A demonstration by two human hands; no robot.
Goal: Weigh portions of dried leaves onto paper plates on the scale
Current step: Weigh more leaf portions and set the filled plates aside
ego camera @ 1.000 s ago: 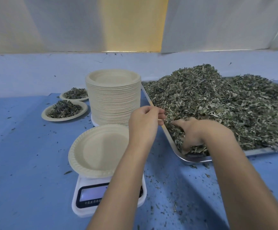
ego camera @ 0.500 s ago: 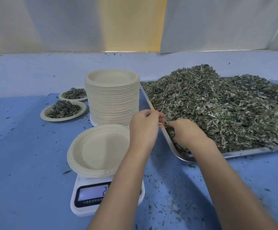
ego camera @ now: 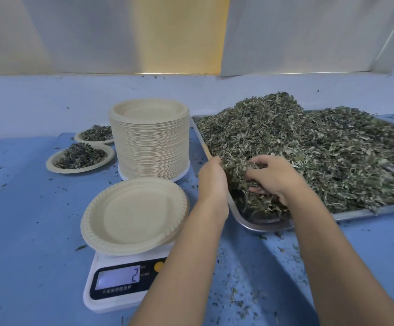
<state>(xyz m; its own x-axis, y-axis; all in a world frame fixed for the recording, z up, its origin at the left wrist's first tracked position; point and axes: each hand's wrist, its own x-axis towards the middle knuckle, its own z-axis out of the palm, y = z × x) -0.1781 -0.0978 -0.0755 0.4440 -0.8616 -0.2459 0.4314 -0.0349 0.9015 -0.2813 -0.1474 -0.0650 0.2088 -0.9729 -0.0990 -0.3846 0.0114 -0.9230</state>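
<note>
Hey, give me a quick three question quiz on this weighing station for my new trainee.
1. True or false: the round beige paper plate on the white digital scale holds nothing.
2. How many leaf-filled paper plates lie left of the tall beige plate stack? A one, B two, C four.
3. Fill in: the scale's lit display reads ___.
Key: 1 true; 2 B; 3 "2".

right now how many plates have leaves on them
2. The near plate sits far left on the table; the far plate is just behind it, partly hidden by the plate stack, which could hide more.
</note>
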